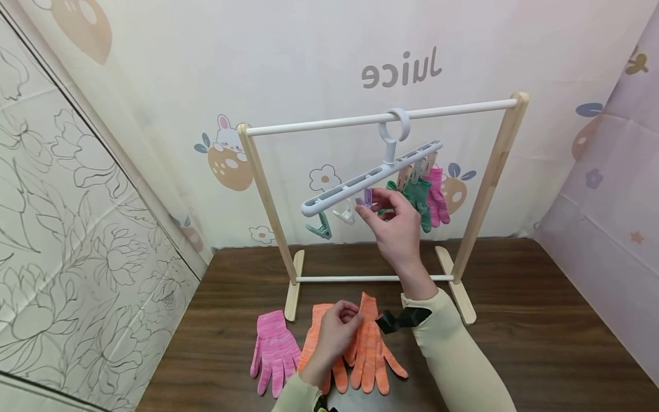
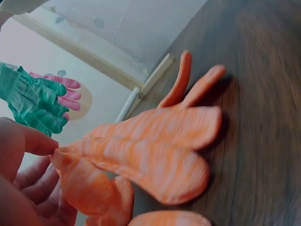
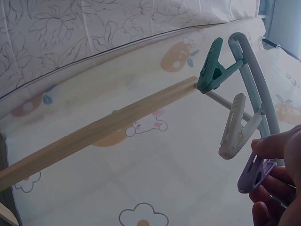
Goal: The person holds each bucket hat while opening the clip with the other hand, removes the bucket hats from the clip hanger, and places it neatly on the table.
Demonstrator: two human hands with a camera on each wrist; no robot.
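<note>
My right hand [image 1: 395, 226] pinches a purple clothespin [image 3: 256, 172] that hangs from the pale blue-grey hanger [image 1: 350, 187]. Down at the table, an orange knit glove [image 1: 369, 349] is pinched by its cuff between thumb and finger of my left hand [image 1: 337, 332]; its fingers droop toward the tabletop in the left wrist view. Another orange glove [image 1: 315, 329] lies beneath and beside that hand. To its left is a pink glove [image 1: 276, 349], flat on the wood. White [image 3: 233, 129] and green clothespins [image 3: 214, 68] dangle free on the hanger's near end.
The hanger hooks over the white bar [image 1: 329, 122] of a wooden-legged rack [image 1: 491, 183]. On its far half, clothespins hold green gloves [image 1: 419, 197] and a pink glove [image 1: 437, 200]. A printed curtain [image 1: 288, 63] stands behind the brown table [image 1: 525, 320].
</note>
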